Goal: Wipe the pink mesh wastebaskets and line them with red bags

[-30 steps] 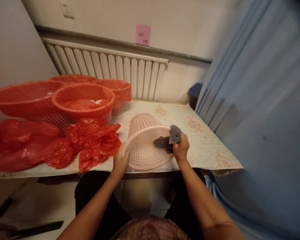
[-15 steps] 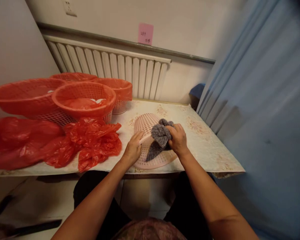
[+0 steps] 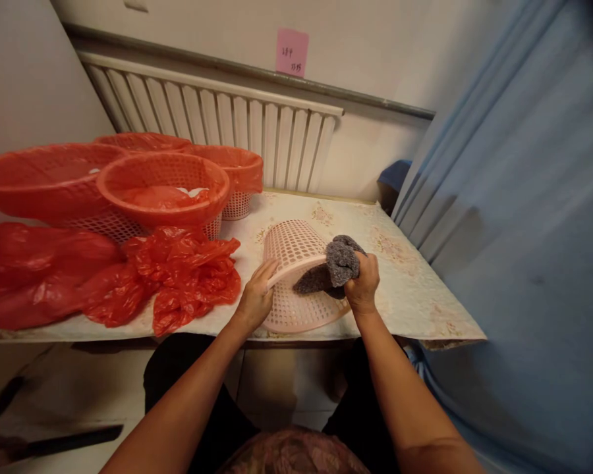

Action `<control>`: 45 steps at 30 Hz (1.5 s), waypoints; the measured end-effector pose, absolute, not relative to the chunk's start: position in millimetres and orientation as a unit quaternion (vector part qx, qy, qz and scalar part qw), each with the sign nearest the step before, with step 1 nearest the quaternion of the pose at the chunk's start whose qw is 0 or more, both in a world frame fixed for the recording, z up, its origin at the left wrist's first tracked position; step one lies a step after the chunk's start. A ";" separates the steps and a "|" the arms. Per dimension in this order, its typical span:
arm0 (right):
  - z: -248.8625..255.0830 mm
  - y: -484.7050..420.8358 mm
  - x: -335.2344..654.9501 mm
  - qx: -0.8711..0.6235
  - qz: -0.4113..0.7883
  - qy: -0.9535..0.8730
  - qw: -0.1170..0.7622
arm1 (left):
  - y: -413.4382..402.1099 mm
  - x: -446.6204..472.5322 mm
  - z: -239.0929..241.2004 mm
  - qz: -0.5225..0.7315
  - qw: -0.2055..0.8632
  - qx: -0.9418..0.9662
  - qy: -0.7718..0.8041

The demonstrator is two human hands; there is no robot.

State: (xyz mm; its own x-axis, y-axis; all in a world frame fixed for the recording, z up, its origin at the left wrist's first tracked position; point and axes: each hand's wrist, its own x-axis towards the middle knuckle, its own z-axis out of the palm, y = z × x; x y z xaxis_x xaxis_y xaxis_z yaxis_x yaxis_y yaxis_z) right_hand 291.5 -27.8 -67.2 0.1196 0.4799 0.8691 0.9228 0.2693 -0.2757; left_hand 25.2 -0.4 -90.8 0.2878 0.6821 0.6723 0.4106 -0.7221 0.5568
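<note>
L hand [image 3: 257,297] gripped rim of pink perforated plastic basket [image 3: 291,247] (on its side); R hand [image 3: 363,283], clenching grey fuzzy cloth [image 3: 340,262], had shifted rightward along rim.

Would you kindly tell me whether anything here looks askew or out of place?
The pale pink perforated plastic basket lies tipped on its side, left hand at its rim, right hand holding a grey fuzzy cloth against it; nothing looks damaged.

Pink mesh basket [image 3: 291,247] lay on its side near counter [image 3: 415,289] front edge, mouth facing person; grey cloth [image 3: 340,263] was bunched against rim.
</note>
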 end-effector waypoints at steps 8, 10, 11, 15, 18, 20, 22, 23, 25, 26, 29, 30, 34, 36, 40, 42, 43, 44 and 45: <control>-146.5 -46.2 303.3 -0.699 -0.080 -0.414 0.578 | -1.4 17.1 -100.5 0.503 0.139 0.779 0.348; -171.5 -56.0 294.7 -0.720 -0.035 -0.373 0.584 | -1.3 16.0 -101.9 0.507 0.143 0.776 0.345; -182.4 -60.9 289.1 -0.725 -0.018 -0.363 0.584 | -1.4 15.2 -103.0 0.510 0.146 0.774 0.346; -203.6 -73.0 269.4 -0.737 0.018 -0.358 0.572 | -5.2 7.2 -112.6 0.531 0.169 0.745 0.367; -188.2 -69.3 272.0 -0.736 0.021 -0.364 0.571 | -14.3 -1.9 -124.7 0.558 0.191 0.700 0.403; -163.9 -62.7 283.0 -0.731 0.008 -0.376 0.569 | -21.6 -4.8 -131.7 0.552 0.223 0.678 0.431; -131.6 -55.8 296.4 -0.721 -0.053 -0.422 0.547 | -27.2 -2.3 -134.2 0.532 0.259 0.663 0.459; -113.8 -53.1 301.9 -0.700 -0.104 -0.471 0.527 | -28.7 1.1 -133.1 0.526 0.270 0.655 0.471; -78.5 -49.8 307.6 -0.634 -0.178 -0.581 0.478 | -29.5 10.7 -126.0 0.526 0.262 0.653 0.478; -62.6 -49.0 307.6 -0.603 -0.199 -0.634 0.441 | -29.0 15.9 -120.5 0.530 0.250 0.661 0.469; -29.7 -47.9 301.4 -0.537 -0.231 -0.729 0.356 | -27.0 27.8 -102.4 0.532 0.194 0.716 0.409; -24.9 -47.2 299.8 -0.528 -0.231 -0.742 0.344 | -26.7 29.8 -97.7 0.528 0.178 0.736 0.385; -35.9 -43.7 309.7 -0.524 -0.188 -0.737 0.382 | -27.4 31.5 -91.7 0.507 0.160 0.781 0.328; -55.9 -44.3 321.3 -0.552 -0.155 -0.702 0.423 | -28.2 31.6 -93.9 0.508 0.160 0.779 0.332; -114.1 -56.4 333.7 -0.661 -0.083 -0.552 0.502 | -29.8 31.9 -98.5 0.515 0.161 0.765 0.352; -145.7 -67.2 331.5 -0.697 -0.031 -0.498 0.515 | -30.6 30.6 -100.3 0.521 0.162 0.756 0.362; -160.0 -73.5 329.2 -0.714 0.011 -0.489 0.501 | -31.0 29.6 -101.5 0.524 0.164 0.751 0.367; -172.3 -80.4 326.8 -0.736 0.055 -0.480 0.474 | -31.4 28.4 -102.9 0.527 0.164 0.747 0.371; -182.0 -87.7 324.5 -0.755 0.094 -0.474 0.443 | -31.9 27.2 -104.5 0.530 0.164 0.743 0.375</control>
